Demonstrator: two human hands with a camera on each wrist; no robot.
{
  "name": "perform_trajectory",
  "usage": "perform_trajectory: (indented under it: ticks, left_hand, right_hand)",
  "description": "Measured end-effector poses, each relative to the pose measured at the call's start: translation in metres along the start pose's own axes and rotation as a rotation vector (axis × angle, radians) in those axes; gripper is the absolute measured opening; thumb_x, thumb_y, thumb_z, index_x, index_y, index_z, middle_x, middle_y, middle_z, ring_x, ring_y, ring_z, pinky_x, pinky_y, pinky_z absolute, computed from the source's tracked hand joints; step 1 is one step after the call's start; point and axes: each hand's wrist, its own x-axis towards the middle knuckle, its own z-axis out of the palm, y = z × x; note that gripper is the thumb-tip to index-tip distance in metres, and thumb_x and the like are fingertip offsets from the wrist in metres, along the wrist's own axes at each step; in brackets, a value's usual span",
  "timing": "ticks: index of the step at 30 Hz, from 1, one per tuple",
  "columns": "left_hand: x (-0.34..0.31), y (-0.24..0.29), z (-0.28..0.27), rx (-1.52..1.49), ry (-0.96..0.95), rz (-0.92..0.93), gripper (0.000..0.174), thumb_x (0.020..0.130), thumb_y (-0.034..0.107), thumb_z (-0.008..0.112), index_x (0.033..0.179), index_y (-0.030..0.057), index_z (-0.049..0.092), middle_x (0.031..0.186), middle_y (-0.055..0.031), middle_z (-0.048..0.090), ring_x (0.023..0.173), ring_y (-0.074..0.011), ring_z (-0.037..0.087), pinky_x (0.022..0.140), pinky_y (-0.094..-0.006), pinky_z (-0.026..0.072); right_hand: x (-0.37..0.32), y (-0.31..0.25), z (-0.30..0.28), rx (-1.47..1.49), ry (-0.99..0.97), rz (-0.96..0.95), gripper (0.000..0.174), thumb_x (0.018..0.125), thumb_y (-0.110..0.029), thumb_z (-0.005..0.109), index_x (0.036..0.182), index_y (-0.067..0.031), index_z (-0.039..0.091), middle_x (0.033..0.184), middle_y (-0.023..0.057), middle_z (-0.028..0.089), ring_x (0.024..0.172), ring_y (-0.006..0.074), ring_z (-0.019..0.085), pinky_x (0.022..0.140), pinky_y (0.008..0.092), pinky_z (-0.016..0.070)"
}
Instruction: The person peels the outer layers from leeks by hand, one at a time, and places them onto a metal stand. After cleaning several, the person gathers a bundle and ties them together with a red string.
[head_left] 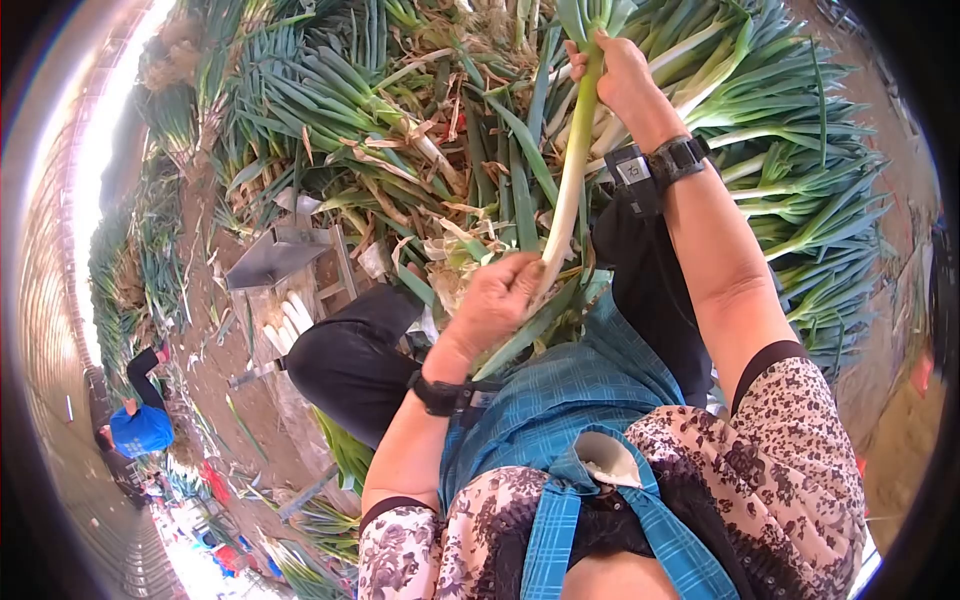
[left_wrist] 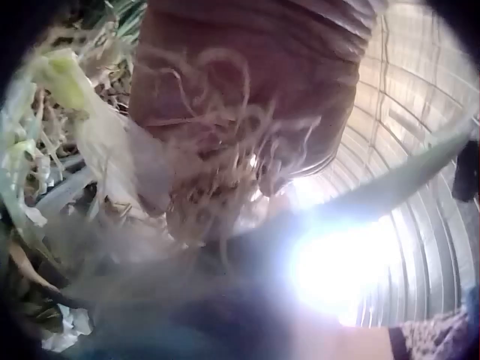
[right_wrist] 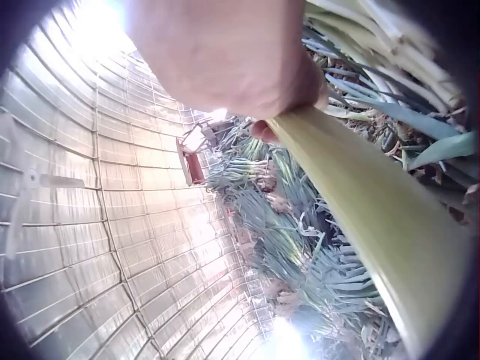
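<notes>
A long green onion [head_left: 573, 170] with a pale stalk slants in front of the body, held at both ends. My right hand [head_left: 618, 78] grips it high up, just below where the green leaves spread. Lower down, my left hand [head_left: 497, 296] has its fingers curled round the white root end. Thin stringy roots [left_wrist: 217, 161] hang below that hand in the left wrist view. In the right wrist view, the stalk [right_wrist: 367, 210] runs out from under my right hand [right_wrist: 232, 60] toward the lower right. Dry peeled leaves and husks [head_left: 465, 240] lie beneath the stalk.
Heaped green onions [head_left: 800, 190] lie at the right, with more piled untrimmed [head_left: 340, 90] at the upper left. A metal scoop-like tray [head_left: 277, 258] stands beside the left knee, near several white stalks [head_left: 290, 318]. Another person in blue [head_left: 142, 430] is at far left.
</notes>
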Motion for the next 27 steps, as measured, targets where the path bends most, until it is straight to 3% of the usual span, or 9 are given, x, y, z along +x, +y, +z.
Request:
perform_trajectory:
  ticks: [5,7,9,13,15,17,19,21,27]
  left_hand:
    - [-0.024,-0.01,0.013,-0.477,0.023,-0.181,0.034,0.099,0.028,0.046,0.098,-0.0021,0.063,0.072,-0.0006,0.059,0.064,-0.0088,0.052,0.06,-0.0236,0.0427]
    - [-0.045,-0.009,0.001,0.164,0.06,0.148,0.032,0.098,0.025,0.048,0.092,-0.0014,0.063,0.072,0.0006,0.058,0.058,-0.0079,0.05,0.055,-0.0218,0.0406]
    - [-0.081,-0.042,-0.008,-0.619,0.128,-0.4,0.027,0.094,0.022,0.055,0.093,-0.0032,0.062,0.071,-0.0014,0.059,0.053,-0.0095,0.05,0.052,-0.0218,0.0405]
    - [-0.113,-0.067,-0.02,-0.272,0.329,-0.492,0.026,0.089,0.019,0.061,0.095,-0.0067,0.061,0.074,-0.0088,0.062,0.058,-0.0177,0.056,0.057,-0.0262,0.0444]
    - [-0.087,-0.045,-0.033,0.95,0.346,0.053,0.025,0.087,0.016,0.063,0.096,-0.0078,0.061,0.079,-0.0164,0.064,0.069,-0.027,0.061,0.064,-0.0309,0.0473]
    - [-0.052,-0.035,-0.041,0.818,0.728,0.131,0.02,0.087,0.01,0.062,0.1,-0.0057,0.062,0.087,-0.0194,0.064,0.078,-0.0314,0.062,0.071,-0.0329,0.0484]
    - [-0.027,-0.022,-0.045,0.495,0.85,0.116,0.022,0.083,0.001,0.065,0.104,-0.0019,0.062,0.098,-0.0165,0.064,0.086,-0.0282,0.062,0.078,-0.0317,0.0483]
    - [-0.001,-0.008,-0.046,0.504,0.833,0.357,0.025,0.08,0.003,0.068,0.104,-0.0024,0.062,0.1,-0.0146,0.064,0.089,-0.0267,0.062,0.079,-0.0325,0.0482]
    - [0.034,0.006,-0.02,0.763,0.614,0.379,0.031,0.074,0.01,0.074,0.101,-0.0022,0.063,0.1,-0.017,0.064,0.09,-0.0315,0.061,0.079,-0.0369,0.0503]
  right_hand:
    - [-0.003,-0.007,-0.012,-0.045,0.051,0.006,0.019,0.1,-0.017,0.037,0.112,-0.0019,0.035,0.097,0.0254,0.055,0.057,0.0204,0.045,0.052,0.0332,0.0404]
    - [0.009,-0.013,-0.015,-0.037,0.155,-0.016,0.019,0.1,-0.017,0.036,0.111,-0.002,0.035,0.096,0.0252,0.055,0.056,0.0211,0.045,0.052,0.0335,0.0403]
    - [0.028,-0.031,-0.023,0.027,0.195,-0.026,0.02,0.101,-0.018,0.034,0.11,-0.0003,0.035,0.091,0.0219,0.055,0.058,0.022,0.047,0.05,0.0353,0.042]
    - [0.027,-0.043,-0.025,0.05,0.133,-0.159,0.019,0.098,-0.011,0.04,0.11,0.0036,0.036,0.095,0.0219,0.057,0.067,0.0239,0.054,0.059,0.0389,0.0487]
    - [0.009,-0.033,-0.011,0.014,-0.024,-0.111,0.02,0.096,-0.006,0.044,0.11,0.0063,0.036,0.098,0.0216,0.057,0.071,0.0261,0.057,0.067,0.0408,0.0518]
    - [0.007,-0.019,0.002,0.052,-0.029,-0.101,0.028,0.094,-0.002,0.046,0.119,0.0038,0.037,0.098,0.0198,0.057,0.075,0.0284,0.059,0.071,0.0446,0.0533]
    - [-0.01,-0.001,0.016,0.143,0.037,-0.305,0.033,0.09,0.003,0.052,0.122,-0.0046,0.045,0.087,0.0124,0.057,0.067,0.0242,0.059,0.057,0.0424,0.0527]
    - [-0.018,0.004,0.023,0.121,0.035,-0.348,0.045,0.086,0.007,0.056,0.127,-0.0112,0.048,0.087,0.0102,0.057,0.064,0.0216,0.059,0.056,0.0403,0.0544]
    - [-0.024,0.009,0.032,0.118,0.099,-0.45,0.052,0.084,0.006,0.061,0.13,-0.0151,0.047,0.082,0.0078,0.059,0.061,0.0201,0.059,0.052,0.0392,0.0527]
